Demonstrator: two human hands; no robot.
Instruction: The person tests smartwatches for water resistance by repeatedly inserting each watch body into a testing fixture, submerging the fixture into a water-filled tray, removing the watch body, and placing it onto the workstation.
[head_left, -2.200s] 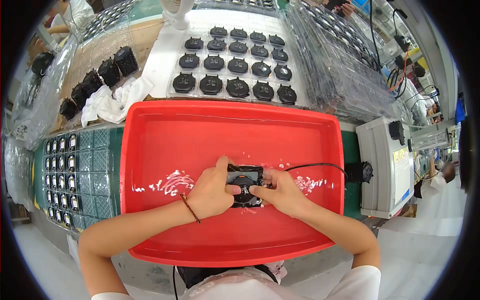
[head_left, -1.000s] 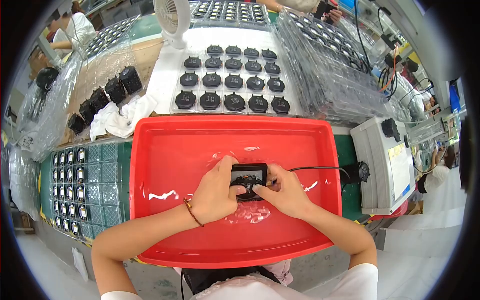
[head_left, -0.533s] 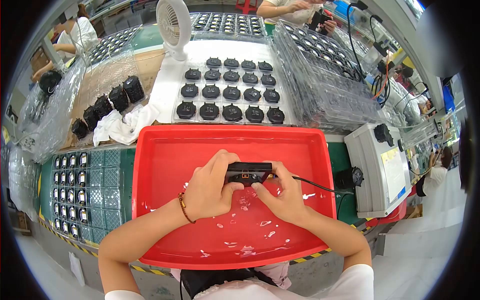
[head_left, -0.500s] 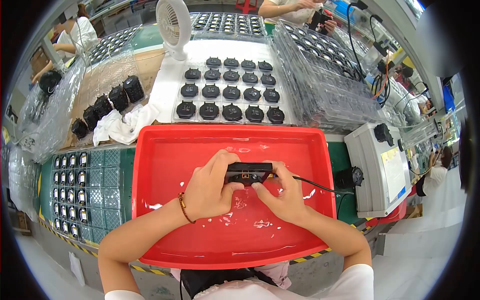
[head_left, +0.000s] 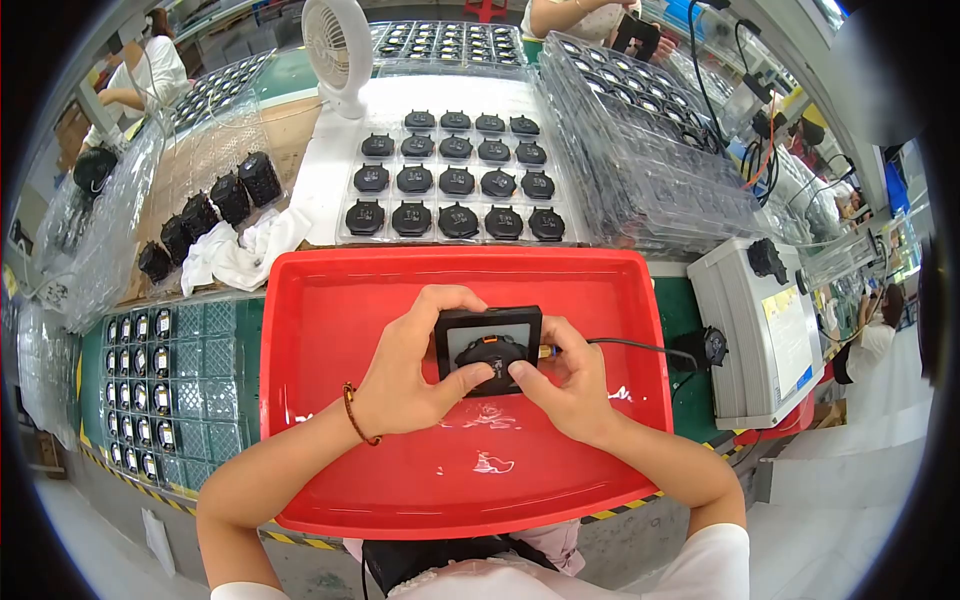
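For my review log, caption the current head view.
Both hands hold a black frame and a round dark piece above a red basin, black cable at right.

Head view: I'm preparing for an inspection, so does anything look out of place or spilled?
Mainly the white cloth: it lies crumpled beside the black stacks, whereas the black watch cases lie in rows. I see no spill outside the red tub.

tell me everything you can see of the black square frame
The black square frame looks like plastic, its rim around a grey panel. It tilts face up above the red rectangular tub. The left hand and right hand grip its sides, thumbs on the round black case against its front. A thin black cable leads toward its right side.
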